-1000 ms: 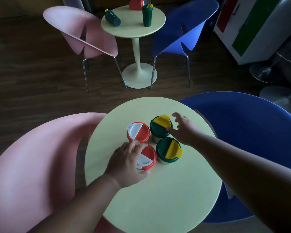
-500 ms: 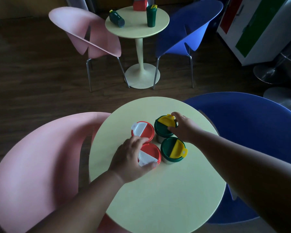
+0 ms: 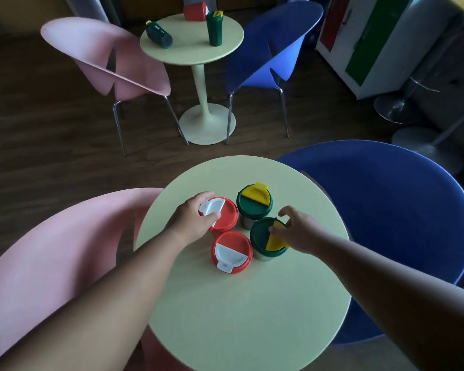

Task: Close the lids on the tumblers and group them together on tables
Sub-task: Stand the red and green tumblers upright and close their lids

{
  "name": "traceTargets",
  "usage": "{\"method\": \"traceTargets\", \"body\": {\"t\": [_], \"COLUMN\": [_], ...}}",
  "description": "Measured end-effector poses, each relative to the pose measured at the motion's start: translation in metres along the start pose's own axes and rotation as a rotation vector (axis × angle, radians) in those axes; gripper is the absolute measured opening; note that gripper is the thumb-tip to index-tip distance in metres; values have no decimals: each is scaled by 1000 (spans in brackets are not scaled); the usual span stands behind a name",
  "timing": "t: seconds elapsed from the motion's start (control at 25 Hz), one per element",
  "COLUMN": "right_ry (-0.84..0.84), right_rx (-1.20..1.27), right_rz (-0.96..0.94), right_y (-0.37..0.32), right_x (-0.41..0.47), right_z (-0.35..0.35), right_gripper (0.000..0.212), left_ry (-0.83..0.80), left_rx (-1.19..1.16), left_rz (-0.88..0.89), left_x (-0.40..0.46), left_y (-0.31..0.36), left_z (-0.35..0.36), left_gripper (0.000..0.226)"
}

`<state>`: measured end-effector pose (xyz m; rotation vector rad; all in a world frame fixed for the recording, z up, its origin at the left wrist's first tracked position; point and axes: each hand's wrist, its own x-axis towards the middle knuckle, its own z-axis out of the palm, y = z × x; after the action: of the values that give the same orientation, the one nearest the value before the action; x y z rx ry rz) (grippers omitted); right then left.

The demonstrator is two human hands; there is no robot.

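Several tumblers stand bunched together on the near round yellow table [image 3: 252, 317]. My left hand [image 3: 193, 220] grips the far red-lidded tumbler [image 3: 225, 216], thumb on its white flap. My right hand [image 3: 296, 230] holds the near green-lidded tumbler [image 3: 263, 236], thumb pressing its yellow flap. The near red-lidded tumbler [image 3: 232, 253] and the far green-lidded tumbler [image 3: 255, 203] stand untouched. On the far yellow table [image 3: 196, 53] a green tumbler [image 3: 159, 34] lies on its side, another green tumbler [image 3: 214, 28] stands upright, and a red tumbler [image 3: 196, 11] lies at the back.
A pink chair [image 3: 51, 258] is at my left and a blue chair [image 3: 386, 210] at my right. Another pink chair [image 3: 105, 62] and blue chair [image 3: 273, 49] flank the far table. A white cabinet [image 3: 373, 41] with red and green panels stands at right.
My left hand moved from the near red-lidded tumbler to the far one. My right hand moved from the far green-lidded tumbler to the near one. The camera shifted closer.
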<state>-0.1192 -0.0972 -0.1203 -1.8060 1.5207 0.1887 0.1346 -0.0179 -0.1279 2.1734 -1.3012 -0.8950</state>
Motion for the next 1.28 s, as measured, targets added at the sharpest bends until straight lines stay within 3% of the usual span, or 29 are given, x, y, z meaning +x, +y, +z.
{"method": "traceTargets", "body": {"t": [0.2, 0.56, 1.04, 1.2, 1.28], "right_ry": [57, 176, 164, 170, 173], "right_rx": [129, 181, 208, 210, 205], "right_rz": [78, 140, 144, 156, 159], "right_y": [-3, -11, -12, -9, -8], "right_x": [-13, -23, -23, -22, -21], "right_z": [13, 24, 23, 25, 24], "right_gripper": [38, 43, 44, 47, 48], "left_ry": [-44, -79, -113, 24, -93], "left_rx": [47, 98, 170, 293, 315], "left_rz": [49, 162, 171, 370, 484], "left_x": [9, 15, 26, 40, 51], "left_y": [-5, -2, -3, 17, 39], "left_z": [-7, -15, -11, -4, 0], "left_gripper": [55, 52, 53, 59, 67]}}
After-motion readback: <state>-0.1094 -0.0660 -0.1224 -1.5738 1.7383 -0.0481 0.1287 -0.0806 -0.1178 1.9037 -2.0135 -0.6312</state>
